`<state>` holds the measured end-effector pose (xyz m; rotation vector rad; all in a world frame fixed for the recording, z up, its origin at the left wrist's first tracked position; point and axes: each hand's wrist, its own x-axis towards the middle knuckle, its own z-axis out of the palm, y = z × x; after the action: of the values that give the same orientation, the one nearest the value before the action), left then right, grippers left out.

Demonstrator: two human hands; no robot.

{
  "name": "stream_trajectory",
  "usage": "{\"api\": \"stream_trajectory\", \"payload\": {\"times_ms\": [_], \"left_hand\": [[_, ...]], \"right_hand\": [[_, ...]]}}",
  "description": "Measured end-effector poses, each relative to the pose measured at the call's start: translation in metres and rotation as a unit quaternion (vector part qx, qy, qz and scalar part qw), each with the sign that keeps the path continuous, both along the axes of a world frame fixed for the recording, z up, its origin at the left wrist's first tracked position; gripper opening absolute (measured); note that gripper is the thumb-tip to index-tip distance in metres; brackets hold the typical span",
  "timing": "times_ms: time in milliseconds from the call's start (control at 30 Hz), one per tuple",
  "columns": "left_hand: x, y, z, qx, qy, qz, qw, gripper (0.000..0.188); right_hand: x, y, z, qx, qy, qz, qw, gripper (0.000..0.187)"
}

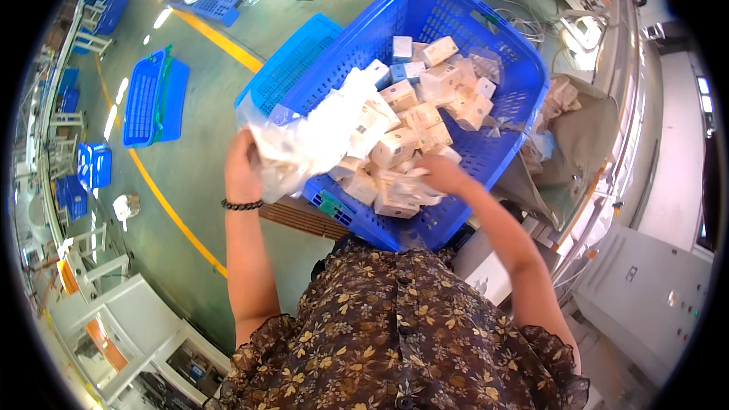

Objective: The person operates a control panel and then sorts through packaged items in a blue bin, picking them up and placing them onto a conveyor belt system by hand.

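Green floor (213,106) noted; plastic bag (292,152), pinched by left hand (243,163), judged under handling; grip indeterminable at right hand (443,175); steady support required next.

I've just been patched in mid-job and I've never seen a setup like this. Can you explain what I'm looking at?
There is no machine at work here, just a person's two bare hands. The one picture comes from a wide fisheye camera on the person's head, looking down, so straight edges bend near the rim, and left in the picture is the person's left. The patterned shirt at the bottom is the person's own.

In front is a large blue basket with many small pale boxes piled in it. The left hand holds a bulging plastic bag over the basket's left edge. The right hand is at the near boxes, by some clear wrapping; it is too blurred to tell whether it grips anything.
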<state>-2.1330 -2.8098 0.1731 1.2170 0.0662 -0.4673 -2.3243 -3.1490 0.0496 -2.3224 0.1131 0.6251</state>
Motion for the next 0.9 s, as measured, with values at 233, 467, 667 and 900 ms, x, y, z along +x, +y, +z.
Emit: {"api": "stream_trajectory", "payload": {"times_ms": [233,467,667,900], "left_hand": [[-0.003,0.022,-0.034,-0.165,0.053,0.088,0.981,0.034],[-0.094,-0.018,-0.042,0.348,-0.358,-0.075,0.863,0.033],[-0.121,-0.04,0.015,0.235,-0.298,-0.346,0.858,0.045],[-0.077,-0.087,-0.051,0.191,-0.011,-0.366,0.911,0.047]], "right_hand": [[-0.059,-0.058,0.121,0.318,-0.07,-0.364,0.873,0.038],[-0.022,0.083,0.134,0.271,-0.147,-0.123,0.943,0.044],[-0.034,0.096,0.02,0.301,-0.177,-0.187,0.918,0.04],[-0.029,0.065,0.073,0.362,-0.17,-0.013,0.916,0.04]]}}
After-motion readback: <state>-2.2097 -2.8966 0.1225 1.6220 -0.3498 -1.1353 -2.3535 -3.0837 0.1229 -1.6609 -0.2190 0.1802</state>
